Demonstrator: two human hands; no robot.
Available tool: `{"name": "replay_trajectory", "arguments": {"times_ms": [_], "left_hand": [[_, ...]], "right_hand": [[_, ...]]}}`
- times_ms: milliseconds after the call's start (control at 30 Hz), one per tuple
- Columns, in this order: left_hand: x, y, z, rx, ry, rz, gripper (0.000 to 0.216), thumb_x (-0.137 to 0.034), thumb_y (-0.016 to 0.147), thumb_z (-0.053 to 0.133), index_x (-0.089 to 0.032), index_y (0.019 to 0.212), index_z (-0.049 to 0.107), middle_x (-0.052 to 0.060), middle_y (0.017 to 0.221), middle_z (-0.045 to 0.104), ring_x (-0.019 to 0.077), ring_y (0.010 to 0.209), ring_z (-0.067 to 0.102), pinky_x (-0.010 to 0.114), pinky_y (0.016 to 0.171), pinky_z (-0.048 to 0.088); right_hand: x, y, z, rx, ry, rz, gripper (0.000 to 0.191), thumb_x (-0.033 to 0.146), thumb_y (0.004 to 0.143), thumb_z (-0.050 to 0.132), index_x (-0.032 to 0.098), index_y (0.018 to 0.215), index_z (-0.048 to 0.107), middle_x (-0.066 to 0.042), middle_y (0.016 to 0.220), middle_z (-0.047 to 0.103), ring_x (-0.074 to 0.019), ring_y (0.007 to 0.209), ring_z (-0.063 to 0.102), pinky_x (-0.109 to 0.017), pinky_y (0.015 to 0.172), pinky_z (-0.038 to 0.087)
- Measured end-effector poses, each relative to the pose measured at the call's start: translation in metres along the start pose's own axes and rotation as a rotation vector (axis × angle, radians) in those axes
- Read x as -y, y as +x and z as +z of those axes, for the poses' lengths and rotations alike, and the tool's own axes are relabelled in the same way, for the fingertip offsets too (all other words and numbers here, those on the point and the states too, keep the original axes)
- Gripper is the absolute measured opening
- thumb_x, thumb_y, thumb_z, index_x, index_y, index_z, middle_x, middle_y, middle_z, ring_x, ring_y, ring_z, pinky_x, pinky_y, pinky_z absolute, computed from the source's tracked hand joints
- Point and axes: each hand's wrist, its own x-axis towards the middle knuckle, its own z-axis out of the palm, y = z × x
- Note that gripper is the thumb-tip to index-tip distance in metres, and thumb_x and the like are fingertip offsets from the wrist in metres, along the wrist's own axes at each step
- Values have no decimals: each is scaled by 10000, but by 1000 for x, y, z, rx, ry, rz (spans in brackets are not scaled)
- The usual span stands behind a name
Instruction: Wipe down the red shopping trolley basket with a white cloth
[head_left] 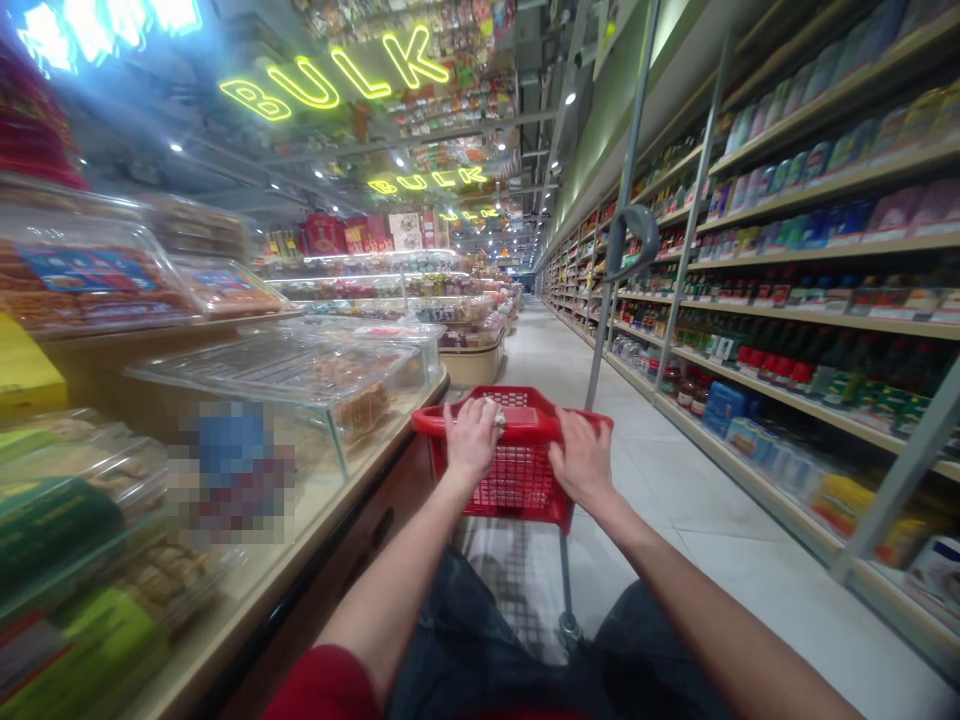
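A red plastic shopping cart (pixel 525 488) on a grey metal frame stands right in front of me. Over the left part of its handle (pixel 519 428) my left hand (pixel 471 440) is closed, with a small crumpled white piece (pixel 498 418), perhaps tissue, by its fingers. My right hand (pixel 586 458) grips the handle's right end, fingers bent over the top. The undersides of both grips are hidden. A grey pole with a dark looped holder (pixel 634 243) rises beyond the right hand.
On the left, a counter edge (pixel 330 505) runs close beside the cart, bearing clear bins (pixel 300 365) and packed baked goods (pixel 97 275). Stocked shelves (pixel 795 260) line the right side. A pale tiled aisle (pixel 529 345) stretches ahead, and yellow BULK signs (pixel 337 75) glow overhead.
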Motion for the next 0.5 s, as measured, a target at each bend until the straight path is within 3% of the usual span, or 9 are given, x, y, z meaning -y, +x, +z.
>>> {"name": "replay_trajectory", "arguments": {"times_ms": [167, 233, 400, 500], "left_hand": [[-34, 2, 11, 24, -41, 199, 336, -287, 847, 415, -271, 1172, 499, 65, 1255, 521, 243, 1202, 409, 544, 1049, 109], [-24, 0, 9, 27, -39, 194, 337, -276, 852, 402, -279, 1176, 495, 60, 1261, 518, 238, 1204, 410, 548, 1049, 96], [22, -6, 1, 9, 42, 16, 355, -258, 852, 391, -278, 1193, 486, 76, 1277, 504, 250, 1202, 414, 559, 1038, 100], [11, -5, 5, 3, 32, 44, 357, -267, 854, 392, -266, 1197, 487, 80, 1287, 495, 257, 1217, 396, 557, 1039, 106]], "right_hand": [[13, 12, 3, 65, -4, -43, 406, 229, 810, 389, 163, 1196, 493, -117, 1213, 541, -251, 1127, 444, -545, 997, 157], [11, 11, 3, 80, 0, -41, 399, 217, 812, 383, 164, 1192, 496, -116, 1193, 557, -248, 1109, 460, -555, 995, 152], [5, 3, 4, 62, -4, -38, 427, 206, 803, 389, 152, 1218, 471, -119, 1209, 543, -249, 1134, 439, -558, 998, 151], [8, 1, 5, 44, -17, -15, 454, 225, 797, 402, 130, 1238, 449, -134, 1222, 529, -261, 1159, 414, -558, 999, 154]]}}
